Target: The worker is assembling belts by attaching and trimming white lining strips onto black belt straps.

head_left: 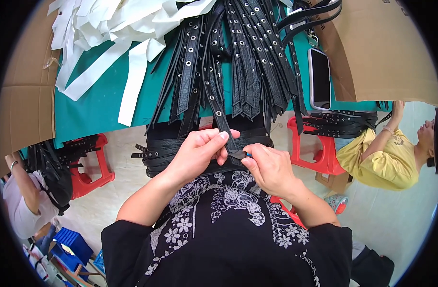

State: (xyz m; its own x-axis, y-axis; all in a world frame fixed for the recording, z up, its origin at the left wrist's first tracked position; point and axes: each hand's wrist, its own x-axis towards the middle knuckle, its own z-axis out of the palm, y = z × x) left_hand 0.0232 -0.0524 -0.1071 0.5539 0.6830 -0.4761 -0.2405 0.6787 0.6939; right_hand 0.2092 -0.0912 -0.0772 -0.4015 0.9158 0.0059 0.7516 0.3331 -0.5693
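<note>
My left hand (199,152) pinches a black leather strap with metal eyelets (218,111) close to its pointed end. Closed around a small tool with a dark grey tip and a touch of blue (238,154), my right hand (271,167) hides most of it, so its exact kind is unclear. The tool's tip meets the end of the strap. A pile of similar black eyelet straps (250,57) hangs over the near edge of the table. Across my lap, below the hands, lies a bundle of black straps (161,155).
White fabric strips (133,71) are heaped on the green tabletop (97,103) at the left. A phone (319,79) lies at the right, beside a cardboard box (386,52). Red stools (319,155) and co-workers, one in a yellow shirt (386,158), are on both sides.
</note>
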